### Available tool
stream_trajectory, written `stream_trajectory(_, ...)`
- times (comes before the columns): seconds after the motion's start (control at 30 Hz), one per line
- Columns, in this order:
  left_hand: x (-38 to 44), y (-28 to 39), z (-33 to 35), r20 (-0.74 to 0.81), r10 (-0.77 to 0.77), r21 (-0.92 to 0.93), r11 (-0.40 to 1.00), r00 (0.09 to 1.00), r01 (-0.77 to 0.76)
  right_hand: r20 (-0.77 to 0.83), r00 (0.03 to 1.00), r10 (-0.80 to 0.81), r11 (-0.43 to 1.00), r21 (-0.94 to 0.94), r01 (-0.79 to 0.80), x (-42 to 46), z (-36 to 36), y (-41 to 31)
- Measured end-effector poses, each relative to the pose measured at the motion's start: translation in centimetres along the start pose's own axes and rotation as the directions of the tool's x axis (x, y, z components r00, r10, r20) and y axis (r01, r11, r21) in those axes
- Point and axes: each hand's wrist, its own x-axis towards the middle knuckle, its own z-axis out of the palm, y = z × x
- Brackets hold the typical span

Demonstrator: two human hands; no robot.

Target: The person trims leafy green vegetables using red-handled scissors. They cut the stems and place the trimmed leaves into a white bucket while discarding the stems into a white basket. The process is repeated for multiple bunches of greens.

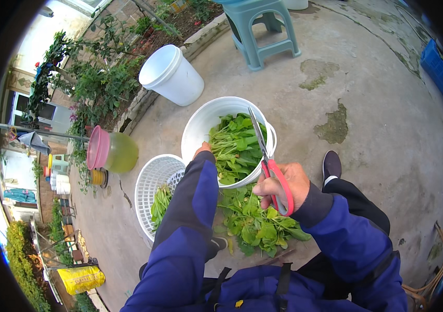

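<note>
My right hand (285, 183) grips scissors (280, 187) with red-and-grey handles. Their long metal blades point away from me, over the right side of a white plastic bucket (198, 121), and look nearly closed. Inside that bucket lies a heap of leafy greens (237, 146), stems mostly to the left. My left hand (204, 149) reaches in at the stem ends; the sleeve hides most of it, so its grip is unclear. A pile of leafy greens (264, 226) rests on the concrete below the bucket. To the left, a white plastic basket (143, 195) holds cut-looking green stems (161, 202).
Beyond stands another white bucket (178, 78), near a planting bed's kerb (205, 31). A blue-green plastic stool (264, 39) is at the top. A pink-rimmed greenish container (122, 152) sits left, a blue crate (439, 74) far right. My shoe (331, 163) is right of the bucket.
</note>
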Motion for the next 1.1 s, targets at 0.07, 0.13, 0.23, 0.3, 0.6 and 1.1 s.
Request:
stream_trajectory(0.07, -0.2, -0.2, -0.1, 0.003, 0.006, -0.001, 1.000, 1.000, -0.006, 0.001, 1.000, 0.002, 1.000, -0.004, -0.002, -0.1, 0.0, -0.1)
stream_trajectory(0.13, -0.3, -0.6, -0.4, 0.006, 0.012, -0.003, 1.000, 1.000, -0.012, 0.005, 1.000, -0.006, 1.000, 0.013, 0.006, -0.1, 0.0, 0.0)
stream_trajectory(0.23, -0.4, -1.2, -0.9, 0.008, 0.023, -0.027, 0.999, 1.000, -0.023, 0.011, 1.000, -0.022, 0.999, 0.030, 0.022, -0.3, 0.1, -0.1)
stream_trajectory(0.3, -0.7, -1.4, -1.4, 0.003, 0.034, -0.068, 0.997, 0.999, -0.033, 0.012, 0.999, -0.032, 0.999, 0.034, 0.032, -0.4, 0.1, -0.1)
stream_trajectory(0.6, -1.8, -3.2, -3.9, -0.132, 0.143, -0.229, 0.958, 0.981, -0.171, 0.011, 0.999, -0.052, 0.999, 0.004, 0.052, -0.5, 0.0, -0.1)
stream_trajectory(1.1, -11.2, -1.0, -12.8, -0.340, 0.142, -0.787, 0.498, 0.930, -0.364, -0.053, 0.990, -0.132, 0.988, -0.084, 0.127, -0.3, -0.8, -0.5)
